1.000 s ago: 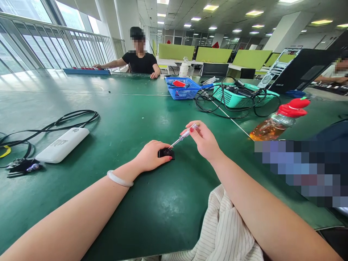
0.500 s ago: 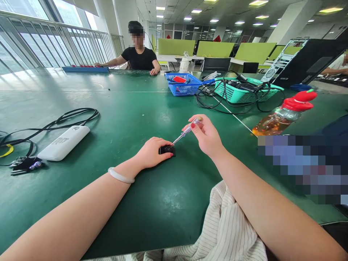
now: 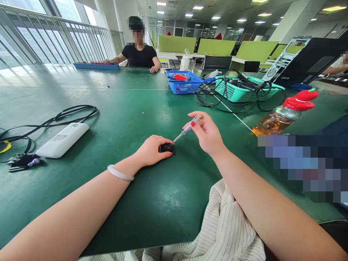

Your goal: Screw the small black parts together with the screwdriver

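A small black block [image 3: 166, 148] lies on the green table [image 3: 174, 203], gripped at its sides between the thumb and fingers of my left hand [image 3: 152, 151]. Its exact kind is too small to make out, and its left end is hidden by the hand. My right hand [image 3: 207, 132] pinches a screwdriver [image 3: 187, 128] with a clear handle and a thin metal shaft. The screwdriver slants down to the left, and its tip meets the block's upper right part.
To the left lie a white power bank [image 3: 63, 140] and looped black cables [image 3: 73, 112]. Farther back stand a blue basket [image 3: 185, 87] and a green basket [image 3: 236, 92] with tangled cords. A red-capped bottle [image 3: 282, 114] tilts at right. Across the table sits a person [image 3: 140, 56] beside a blue strip [image 3: 95, 66].
The screwdriver's tip has shifted slightly right on the block, and my right hand has turned a little around the handle. The person across has slid the blue strip to the right.
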`<action>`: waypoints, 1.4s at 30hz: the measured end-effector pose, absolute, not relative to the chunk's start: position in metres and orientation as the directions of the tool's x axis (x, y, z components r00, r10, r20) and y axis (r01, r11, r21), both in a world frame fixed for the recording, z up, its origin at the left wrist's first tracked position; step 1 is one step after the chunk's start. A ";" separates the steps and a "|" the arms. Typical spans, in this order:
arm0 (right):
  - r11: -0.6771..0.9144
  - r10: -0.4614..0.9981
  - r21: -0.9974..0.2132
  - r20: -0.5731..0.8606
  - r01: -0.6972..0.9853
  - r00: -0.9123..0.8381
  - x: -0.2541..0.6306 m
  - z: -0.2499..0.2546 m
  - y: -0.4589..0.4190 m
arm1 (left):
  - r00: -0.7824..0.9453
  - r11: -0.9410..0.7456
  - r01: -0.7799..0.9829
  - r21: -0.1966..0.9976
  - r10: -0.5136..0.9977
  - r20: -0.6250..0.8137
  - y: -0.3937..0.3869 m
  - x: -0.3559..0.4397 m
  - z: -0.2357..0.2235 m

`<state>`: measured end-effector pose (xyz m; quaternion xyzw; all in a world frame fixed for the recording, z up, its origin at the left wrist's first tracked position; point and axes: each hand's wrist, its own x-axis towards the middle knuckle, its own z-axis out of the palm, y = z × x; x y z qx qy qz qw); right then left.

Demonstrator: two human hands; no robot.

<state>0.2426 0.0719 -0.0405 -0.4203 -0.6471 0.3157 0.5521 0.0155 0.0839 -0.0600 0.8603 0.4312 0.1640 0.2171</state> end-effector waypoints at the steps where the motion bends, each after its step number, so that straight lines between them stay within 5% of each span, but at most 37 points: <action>1: 0.450 0.891 -0.871 0.452 0.196 -0.038 0.243 -0.041 0.072 | 0.574 -0.533 0.672 0.515 0.814 0.094 0.084 0.015 -0.060; 20: 0.550 0.830 -0.767 0.545 0.330 -0.116 0.244 -0.041 0.066 | 0.582 -0.546 0.648 0.531 0.804 0.116 0.087 0.016 -0.064; 42: 0.539 0.842 -0.802 0.527 0.258 -0.120 0.243 -0.042 0.067 | 0.587 -0.561 0.641 0.524 0.798 0.137 0.086 0.015 -0.063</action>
